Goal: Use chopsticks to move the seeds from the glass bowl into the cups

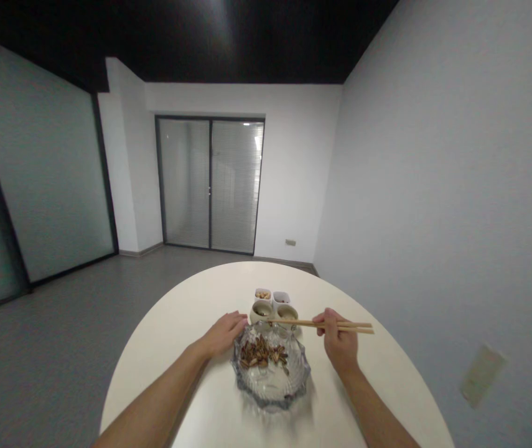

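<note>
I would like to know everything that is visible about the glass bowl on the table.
The glass bowl looks transparent with grey tints, with a ribbed wall and a wavy, pointed rim. It stands upright on the white table. Slender brown pieces lie inside, mostly toward its far left; much of its near part is bare. The left hand appears to touch the rim at the far left. The chopsticks in the right hand have their tips by its far rim; contact is unclear.
</note>
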The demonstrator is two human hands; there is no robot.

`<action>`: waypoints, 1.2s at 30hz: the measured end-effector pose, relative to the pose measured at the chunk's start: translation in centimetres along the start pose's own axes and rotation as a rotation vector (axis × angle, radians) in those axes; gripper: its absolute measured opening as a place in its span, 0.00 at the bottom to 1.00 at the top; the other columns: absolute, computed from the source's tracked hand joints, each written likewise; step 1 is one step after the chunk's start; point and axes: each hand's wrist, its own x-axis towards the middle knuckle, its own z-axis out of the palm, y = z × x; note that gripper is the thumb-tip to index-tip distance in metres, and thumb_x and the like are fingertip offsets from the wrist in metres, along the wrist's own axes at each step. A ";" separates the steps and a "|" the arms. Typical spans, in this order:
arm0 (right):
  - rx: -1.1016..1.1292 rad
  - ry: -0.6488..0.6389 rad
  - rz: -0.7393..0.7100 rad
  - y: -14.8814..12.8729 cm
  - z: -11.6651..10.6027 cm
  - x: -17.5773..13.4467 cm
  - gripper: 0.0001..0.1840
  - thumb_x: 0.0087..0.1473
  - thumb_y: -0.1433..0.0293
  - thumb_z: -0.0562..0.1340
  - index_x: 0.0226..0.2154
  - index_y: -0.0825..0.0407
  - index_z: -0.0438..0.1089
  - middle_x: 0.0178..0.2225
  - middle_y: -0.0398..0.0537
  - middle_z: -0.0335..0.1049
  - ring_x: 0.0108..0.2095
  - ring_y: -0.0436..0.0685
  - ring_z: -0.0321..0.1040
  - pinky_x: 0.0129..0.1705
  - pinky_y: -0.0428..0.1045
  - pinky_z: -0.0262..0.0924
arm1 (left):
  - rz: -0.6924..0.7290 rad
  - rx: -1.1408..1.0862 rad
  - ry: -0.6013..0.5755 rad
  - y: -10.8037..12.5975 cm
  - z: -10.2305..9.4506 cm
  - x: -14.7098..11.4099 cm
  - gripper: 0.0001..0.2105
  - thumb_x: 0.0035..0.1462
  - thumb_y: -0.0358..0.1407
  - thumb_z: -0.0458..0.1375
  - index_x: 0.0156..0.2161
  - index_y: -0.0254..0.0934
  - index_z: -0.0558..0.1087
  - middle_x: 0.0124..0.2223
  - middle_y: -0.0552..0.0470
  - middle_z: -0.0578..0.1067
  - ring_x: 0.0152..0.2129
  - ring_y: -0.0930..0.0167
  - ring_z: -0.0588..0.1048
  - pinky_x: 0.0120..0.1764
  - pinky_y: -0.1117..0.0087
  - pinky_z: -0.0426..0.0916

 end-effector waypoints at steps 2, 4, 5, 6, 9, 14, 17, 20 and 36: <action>-0.017 0.097 0.022 0.4 -0.3 0.2 0.39 0.63 0.37 0.54 0.21 0.51 0.75 0.14 0.45 0.67 0.16 0.54 0.64 0.19 0.47 0.59 | 0.001 0.004 -0.001 0.1 0.0 0.0 0.31 0.75 0.55 0.38 0.52 0.40 0.81 0.56 0.46 0.81 0.54 0.59 0.75 0.64 0.60 0.62; -0.050 0.179 0.049 1.0 -0.6 0.5 0.40 0.62 0.35 0.54 0.23 0.52 0.76 0.15 0.45 0.68 0.17 0.54 0.65 0.20 0.48 0.60 | -0.003 0.009 0.001 0.1 0.0 0.0 0.31 0.75 0.55 0.39 0.53 0.40 0.80 0.57 0.46 0.80 0.55 0.59 0.74 0.65 0.60 0.61; -0.070 0.208 0.061 1.4 -0.7 0.6 0.41 0.61 0.35 0.54 0.24 0.52 0.77 0.16 0.46 0.69 0.17 0.55 0.66 0.21 0.48 0.61 | -0.007 0.011 0.004 0.0 0.0 0.0 0.31 0.75 0.55 0.39 0.53 0.40 0.80 0.57 0.46 0.80 0.56 0.58 0.74 0.65 0.59 0.61; -0.087 0.228 0.071 1.8 -0.9 0.7 0.41 0.61 0.34 0.53 0.25 0.52 0.77 0.16 0.46 0.69 0.18 0.55 0.67 0.23 0.48 0.62 | -0.012 0.012 0.009 0.0 0.0 0.1 0.31 0.74 0.55 0.39 0.53 0.40 0.80 0.57 0.46 0.80 0.56 0.58 0.74 0.65 0.59 0.61; -0.120 0.259 0.099 3.0 -1.1 1.0 0.42 0.61 0.33 0.52 0.26 0.53 0.77 0.18 0.47 0.70 0.20 0.56 0.69 0.25 0.49 0.64 | -0.023 0.016 0.018 -0.3 0.2 0.2 0.30 0.74 0.55 0.40 0.53 0.41 0.80 0.57 0.46 0.80 0.57 0.58 0.74 0.65 0.59 0.62; -0.162 0.248 0.101 4.6 -0.9 1.3 0.43 0.62 0.33 0.50 0.27 0.53 0.77 0.18 0.46 0.70 0.20 0.56 0.69 0.25 0.49 0.63 | -0.034 0.057 0.016 -0.5 0.3 0.4 0.31 0.74 0.53 0.39 0.51 0.38 0.81 0.57 0.44 0.80 0.57 0.58 0.74 0.63 0.59 0.63; -0.183 0.220 0.086 5.1 -0.6 1.4 0.43 0.62 0.34 0.50 0.27 0.53 0.77 0.18 0.46 0.70 0.21 0.56 0.69 0.26 0.49 0.64 | -0.040 0.075 0.015 -0.6 0.4 0.5 0.30 0.74 0.52 0.40 0.50 0.38 0.81 0.57 0.43 0.80 0.56 0.58 0.74 0.63 0.60 0.63; -0.197 0.185 0.067 5.5 -0.4 1.3 0.42 0.64 0.35 0.50 0.28 0.52 0.77 0.19 0.46 0.70 0.22 0.57 0.70 0.28 0.50 0.64 | -0.042 0.075 0.020 -0.7 0.4 0.6 0.29 0.74 0.51 0.40 0.51 0.38 0.81 0.57 0.44 0.80 0.56 0.59 0.74 0.62 0.61 0.63; -0.191 0.075 0.059 6.6 -0.9 1.4 0.36 0.63 0.38 0.54 0.29 0.50 0.79 0.23 0.47 0.72 0.26 0.59 0.70 0.29 0.51 0.64 | -0.007 0.046 0.024 -0.3 0.3 0.0 0.30 0.75 0.53 0.38 0.51 0.40 0.80 0.52 0.46 0.82 0.51 0.60 0.76 0.59 0.61 0.66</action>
